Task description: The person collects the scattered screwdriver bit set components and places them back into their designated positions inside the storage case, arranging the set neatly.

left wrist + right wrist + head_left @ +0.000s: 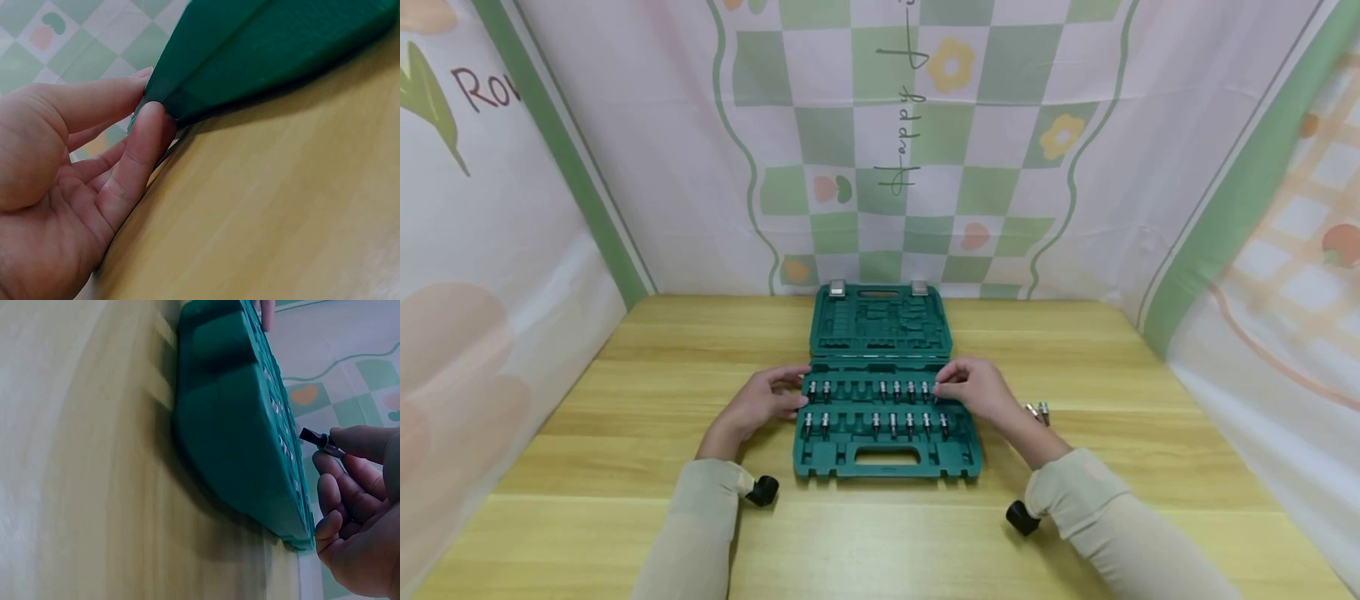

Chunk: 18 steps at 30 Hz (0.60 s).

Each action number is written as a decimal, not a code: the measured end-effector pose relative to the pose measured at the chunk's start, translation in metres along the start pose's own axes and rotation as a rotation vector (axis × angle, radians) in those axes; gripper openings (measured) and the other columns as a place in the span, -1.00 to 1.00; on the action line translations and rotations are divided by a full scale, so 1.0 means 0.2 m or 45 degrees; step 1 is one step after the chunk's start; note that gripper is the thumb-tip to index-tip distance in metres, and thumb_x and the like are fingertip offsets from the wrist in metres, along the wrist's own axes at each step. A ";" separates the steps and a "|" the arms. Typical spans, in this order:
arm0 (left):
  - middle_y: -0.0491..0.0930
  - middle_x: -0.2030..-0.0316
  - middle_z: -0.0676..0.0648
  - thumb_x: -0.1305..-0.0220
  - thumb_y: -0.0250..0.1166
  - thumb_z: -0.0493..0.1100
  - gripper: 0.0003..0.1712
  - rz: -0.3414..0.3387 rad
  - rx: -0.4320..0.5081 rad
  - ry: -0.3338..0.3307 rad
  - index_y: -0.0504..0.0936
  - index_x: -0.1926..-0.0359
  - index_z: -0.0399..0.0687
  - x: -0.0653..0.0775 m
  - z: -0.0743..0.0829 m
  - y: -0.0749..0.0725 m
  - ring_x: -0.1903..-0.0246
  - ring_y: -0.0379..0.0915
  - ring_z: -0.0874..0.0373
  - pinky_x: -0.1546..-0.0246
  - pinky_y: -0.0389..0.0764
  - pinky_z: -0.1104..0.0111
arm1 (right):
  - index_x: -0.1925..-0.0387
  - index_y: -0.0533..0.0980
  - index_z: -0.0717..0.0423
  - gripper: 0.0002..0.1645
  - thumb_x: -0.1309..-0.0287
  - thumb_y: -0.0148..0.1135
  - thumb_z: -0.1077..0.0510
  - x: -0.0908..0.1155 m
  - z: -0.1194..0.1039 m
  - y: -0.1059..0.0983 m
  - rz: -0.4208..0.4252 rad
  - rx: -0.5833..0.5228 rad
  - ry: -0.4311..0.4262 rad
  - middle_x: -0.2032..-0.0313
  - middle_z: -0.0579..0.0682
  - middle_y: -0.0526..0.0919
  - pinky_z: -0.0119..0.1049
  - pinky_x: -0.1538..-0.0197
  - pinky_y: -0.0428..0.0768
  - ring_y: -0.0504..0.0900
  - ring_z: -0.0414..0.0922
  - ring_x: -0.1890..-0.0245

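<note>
A green plastic tool case (887,460) lies with its lid up on the table; two rows of bit sockets (892,425), silver at one end and dark at the other, stand in its slots. My right hand (981,390) pinches a bit socket (324,442) between thumb and fingertips above the right end of the back row. In the right wrist view its dark end points toward the case. At the case's left side, my left hand (760,404) touches the edge with extended fingers and thumb. The left wrist view shows these fingertips against the green wall (250,62).
A few loose bit sockets (1043,411) lie on the wooden table (880,533) beside my right forearm, partly hidden by it. The raised lid (882,321) stands behind the trays, near the patterned cloth (880,242) at the back. Several middle slots in both rows hold nothing.
</note>
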<state>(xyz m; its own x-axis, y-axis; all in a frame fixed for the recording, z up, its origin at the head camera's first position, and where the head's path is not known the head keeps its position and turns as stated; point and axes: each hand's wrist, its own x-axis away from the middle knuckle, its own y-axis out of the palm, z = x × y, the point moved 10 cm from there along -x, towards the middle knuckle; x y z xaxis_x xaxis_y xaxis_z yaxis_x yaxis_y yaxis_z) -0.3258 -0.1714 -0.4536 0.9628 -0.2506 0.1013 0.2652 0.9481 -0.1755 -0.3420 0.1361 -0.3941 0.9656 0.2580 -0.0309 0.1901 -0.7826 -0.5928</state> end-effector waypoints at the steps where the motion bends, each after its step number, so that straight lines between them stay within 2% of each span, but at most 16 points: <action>1: 0.35 -0.16 -0.31 -0.29 0.27 -0.37 -0.37 0.002 0.001 -0.001 0.38 -0.37 -0.11 0.00 0.00 0.00 0.09 0.51 -0.03 0.16 0.66 0.19 | 0.33 0.62 0.19 -0.91 -0.15 0.37 0.24 0.00 0.00 0.01 -0.005 -0.002 -0.002 0.41 -0.01 0.63 -0.21 0.27 0.59 0.57 -0.07 0.36; 7: 0.35 -0.17 -0.30 -0.29 0.28 -0.37 -0.37 0.007 -0.003 -0.003 0.38 -0.37 -0.12 0.00 0.00 0.00 0.10 0.51 -0.03 0.17 0.66 0.19 | 0.33 0.62 0.17 -0.94 -0.16 0.36 0.25 0.00 -0.02 0.07 -0.028 -0.020 -0.001 0.38 -0.01 0.62 -0.21 0.27 0.60 0.56 -0.08 0.36; 18: 0.35 -0.16 -0.30 -0.29 0.28 -0.36 -0.37 0.000 -0.007 0.006 0.38 -0.37 -0.12 0.00 0.01 0.00 0.09 0.50 -0.03 0.16 0.66 0.20 | 0.36 0.65 0.18 -0.95 -0.14 0.37 0.25 -0.01 -0.06 0.12 -0.033 0.003 -0.012 0.36 -0.02 0.63 -0.22 0.27 0.59 0.55 -0.09 0.34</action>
<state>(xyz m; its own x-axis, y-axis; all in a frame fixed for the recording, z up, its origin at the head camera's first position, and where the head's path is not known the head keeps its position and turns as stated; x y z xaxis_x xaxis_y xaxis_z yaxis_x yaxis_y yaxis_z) -0.3256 -0.1713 -0.4525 0.9631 -0.2514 0.0967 0.2653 0.9471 -0.1806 -0.3378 0.1104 -0.3991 0.9586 0.2837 -0.0228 0.2150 -0.7741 -0.5954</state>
